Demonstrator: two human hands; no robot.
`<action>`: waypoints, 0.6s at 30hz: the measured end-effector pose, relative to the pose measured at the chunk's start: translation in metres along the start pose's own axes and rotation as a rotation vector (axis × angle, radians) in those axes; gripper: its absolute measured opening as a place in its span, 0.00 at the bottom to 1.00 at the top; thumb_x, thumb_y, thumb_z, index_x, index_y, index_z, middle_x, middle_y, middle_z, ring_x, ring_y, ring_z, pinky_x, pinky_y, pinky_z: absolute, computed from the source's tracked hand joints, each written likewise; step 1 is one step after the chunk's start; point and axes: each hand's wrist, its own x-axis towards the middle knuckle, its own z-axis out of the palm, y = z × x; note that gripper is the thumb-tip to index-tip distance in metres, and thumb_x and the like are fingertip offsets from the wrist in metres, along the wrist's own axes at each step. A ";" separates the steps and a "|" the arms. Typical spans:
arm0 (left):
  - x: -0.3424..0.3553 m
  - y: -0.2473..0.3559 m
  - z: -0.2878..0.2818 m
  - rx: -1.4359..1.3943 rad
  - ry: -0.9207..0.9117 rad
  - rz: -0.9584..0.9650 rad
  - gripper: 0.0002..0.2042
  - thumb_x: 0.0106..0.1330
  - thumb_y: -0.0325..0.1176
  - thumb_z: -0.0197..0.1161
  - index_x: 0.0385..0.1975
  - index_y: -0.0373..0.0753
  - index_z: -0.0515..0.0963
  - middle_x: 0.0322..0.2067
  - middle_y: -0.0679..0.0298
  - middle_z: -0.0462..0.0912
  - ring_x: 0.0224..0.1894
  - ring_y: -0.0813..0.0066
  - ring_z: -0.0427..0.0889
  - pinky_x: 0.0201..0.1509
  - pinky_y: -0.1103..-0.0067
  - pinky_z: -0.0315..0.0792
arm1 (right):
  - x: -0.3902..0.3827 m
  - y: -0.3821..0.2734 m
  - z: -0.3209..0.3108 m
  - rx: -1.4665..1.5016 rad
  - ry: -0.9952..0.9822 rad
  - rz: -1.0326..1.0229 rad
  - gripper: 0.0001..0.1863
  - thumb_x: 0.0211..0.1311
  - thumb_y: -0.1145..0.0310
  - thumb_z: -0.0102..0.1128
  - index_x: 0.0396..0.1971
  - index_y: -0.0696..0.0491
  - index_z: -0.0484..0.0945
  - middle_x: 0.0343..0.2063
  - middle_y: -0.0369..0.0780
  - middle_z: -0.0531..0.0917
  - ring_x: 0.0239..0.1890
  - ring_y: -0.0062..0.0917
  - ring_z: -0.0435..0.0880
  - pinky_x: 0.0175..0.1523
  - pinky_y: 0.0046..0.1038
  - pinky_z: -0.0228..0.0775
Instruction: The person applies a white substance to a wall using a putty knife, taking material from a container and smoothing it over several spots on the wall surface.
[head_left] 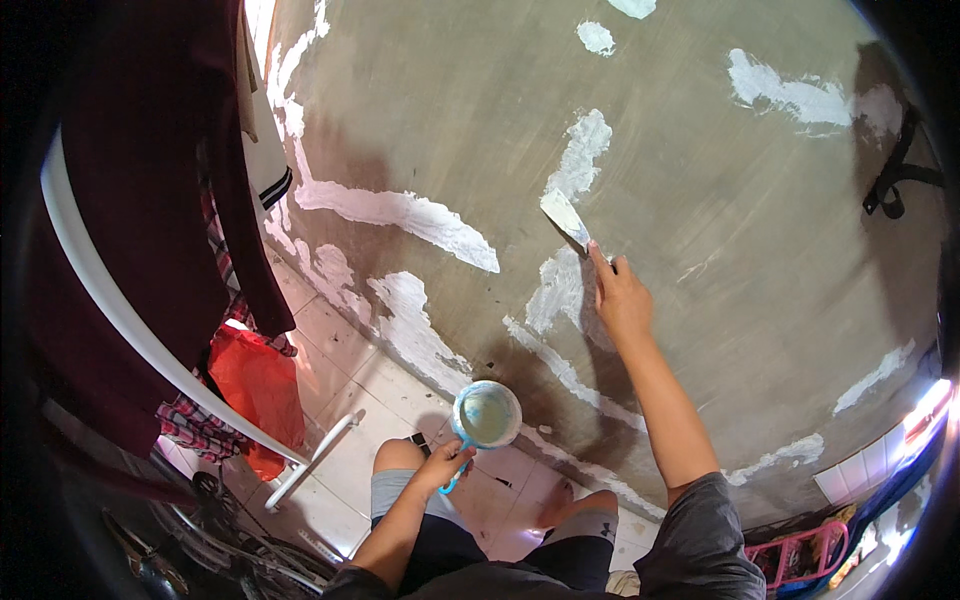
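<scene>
My right hand [622, 298] is closed around the handle of a putty knife [566, 216], its index finger stretched along the tool. The blade, smeared with white, lies against the grey-brown wall [700, 190] at the lower end of a white putty patch [583, 150]. Below the blade is another white patch [556, 290]. Lower down, my left hand [444, 464] grips the blue handle of a dipper [487, 414], whose round white-rimmed bowl holds some pale stuff. The dipper hangs above the tiled floor, apart from the wall.
A white metal rack [110, 280] with dark red cloth stands at the left, a red bag [255, 385] beneath it. Bicycle-like dark parts and cables [225, 530] lie lower left. A pink plastic basket [800, 555] is at lower right. A black strap [900, 180] hangs on the right.
</scene>
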 end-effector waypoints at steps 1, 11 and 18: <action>0.002 -0.001 0.000 0.020 -0.024 0.002 0.13 0.74 0.42 0.58 0.36 0.38 0.74 0.25 0.67 0.76 0.24 0.80 0.75 0.26 0.81 0.70 | -0.001 0.001 0.002 0.001 0.014 0.015 0.30 0.61 0.70 0.61 0.65 0.38 0.70 0.34 0.42 0.77 0.30 0.37 0.82 0.32 0.37 0.76; 0.008 -0.012 -0.002 -0.052 -0.013 -0.032 0.14 0.72 0.46 0.59 0.36 0.40 0.74 0.26 0.67 0.79 0.23 0.80 0.77 0.24 0.82 0.69 | -0.007 -0.028 -0.002 0.195 0.069 0.064 0.23 0.66 0.68 0.58 0.62 0.41 0.72 0.35 0.43 0.78 0.28 0.41 0.82 0.31 0.40 0.76; 0.007 -0.011 0.002 -0.071 -0.029 -0.040 0.14 0.71 0.45 0.61 0.36 0.40 0.75 0.24 0.68 0.77 0.23 0.80 0.76 0.25 0.82 0.71 | -0.012 -0.026 0.026 0.291 -0.009 0.249 0.24 0.68 0.68 0.55 0.64 0.41 0.70 0.35 0.45 0.78 0.34 0.45 0.81 0.41 0.44 0.75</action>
